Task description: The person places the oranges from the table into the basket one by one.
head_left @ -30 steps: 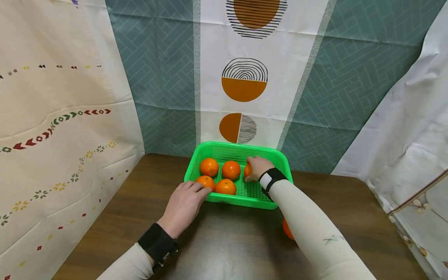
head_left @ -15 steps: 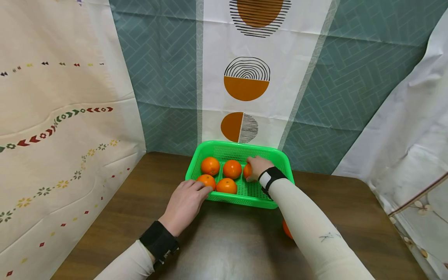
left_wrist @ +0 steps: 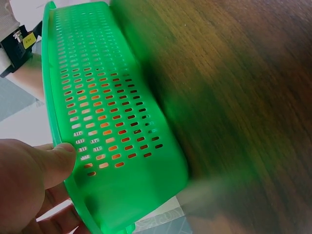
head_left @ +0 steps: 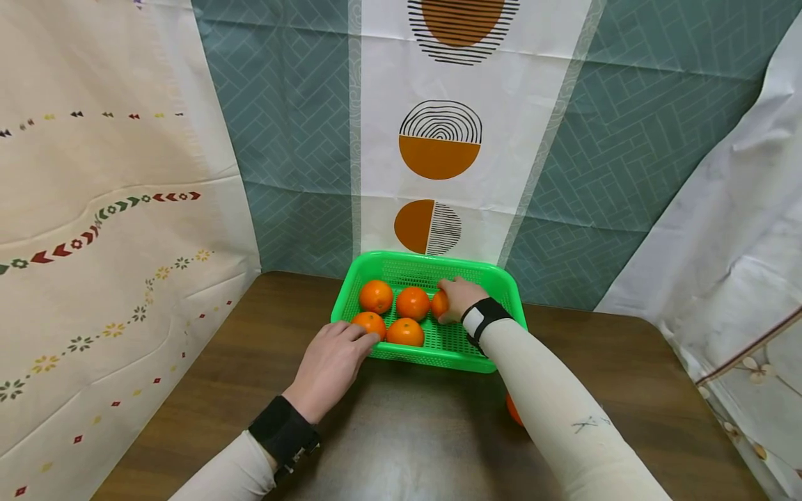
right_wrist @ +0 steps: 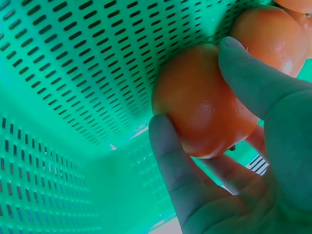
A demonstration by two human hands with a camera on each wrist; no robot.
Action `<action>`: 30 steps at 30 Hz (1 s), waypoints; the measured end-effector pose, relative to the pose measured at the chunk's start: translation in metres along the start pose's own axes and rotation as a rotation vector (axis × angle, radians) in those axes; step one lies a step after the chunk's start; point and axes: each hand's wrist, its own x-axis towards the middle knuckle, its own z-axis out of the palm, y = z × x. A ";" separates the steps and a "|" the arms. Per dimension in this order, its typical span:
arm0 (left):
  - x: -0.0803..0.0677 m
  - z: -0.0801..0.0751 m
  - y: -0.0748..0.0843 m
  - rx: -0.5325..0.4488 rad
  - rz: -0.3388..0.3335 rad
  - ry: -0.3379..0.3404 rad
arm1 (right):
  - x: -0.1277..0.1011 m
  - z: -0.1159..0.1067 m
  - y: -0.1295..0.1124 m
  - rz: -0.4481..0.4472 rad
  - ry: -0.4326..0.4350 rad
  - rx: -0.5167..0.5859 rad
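Right hand point(head_left: 462, 298) around orange point(right_wrist: 202, 102)

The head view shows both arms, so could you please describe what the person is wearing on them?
Both arms are in long cream sleeves. The left hand has a black band at its wrist, the right hand a black band with a white patch. The right sleeve bears a small dark cross-like mark.

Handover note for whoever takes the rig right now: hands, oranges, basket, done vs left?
Right hand: fingers curled round an orange inside the green basket, back row.
Left hand: grips the basket's near-left rim, thumb on the outer wall.
Done: four other oranges already lie in the basket.
Left: let go of the held orange; one more orange sits on the table, partly hidden under the right forearm.
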 end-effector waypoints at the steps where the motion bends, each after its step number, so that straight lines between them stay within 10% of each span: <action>1: 0.000 0.000 0.000 -0.001 0.000 0.002 | 0.000 0.000 0.000 0.000 -0.003 -0.001; 30: 0.000 0.004 -0.003 0.005 0.010 0.019 | -0.008 -0.004 0.002 0.001 0.010 -0.084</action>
